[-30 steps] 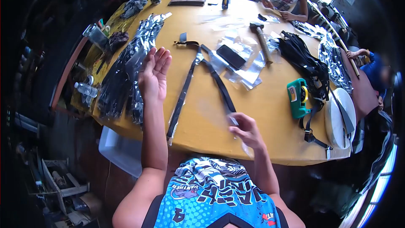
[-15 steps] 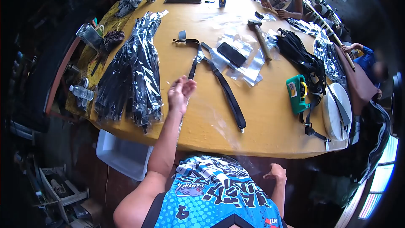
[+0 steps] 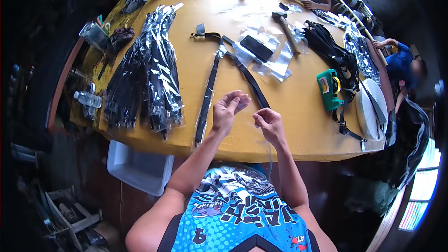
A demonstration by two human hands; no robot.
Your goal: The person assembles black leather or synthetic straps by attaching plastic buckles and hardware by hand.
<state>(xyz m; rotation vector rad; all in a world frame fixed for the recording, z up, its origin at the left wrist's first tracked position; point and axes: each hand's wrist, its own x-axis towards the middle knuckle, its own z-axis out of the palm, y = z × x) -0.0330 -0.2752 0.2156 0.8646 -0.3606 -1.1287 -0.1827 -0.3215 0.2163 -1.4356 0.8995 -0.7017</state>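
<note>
A black Y-shaped strap [image 3: 252, 84] lies on the table, its two long legs spread toward me. Clear plastic covers its left leg. Between the legs, my left hand [image 3: 227, 111] hovers with fingers stretched out and thumb across them; I make out nothing in it. Close by on its right, my right hand [image 3: 270, 124] is closed in a pinch beside the right leg's end. From it a thin clear plastic sleeve [image 3: 270, 151] hangs over the table edge, faint and hard to see.
Plastic-wrapped black straps [image 3: 161, 70] lie at left, more black straps [image 3: 329, 49] at right. A phone [image 3: 256, 48] rests on clear bags, near a hammer [image 3: 287, 32]. A green tape dispenser [image 3: 330, 91] stands right. Two other people work beyond the table; a white bin [image 3: 135, 170] sits below.
My right hand has risen from beside my body to over the table, now with clear plastic. My left hand has moved right, off the strap's left leg, which now lies straight toward the edge.
</note>
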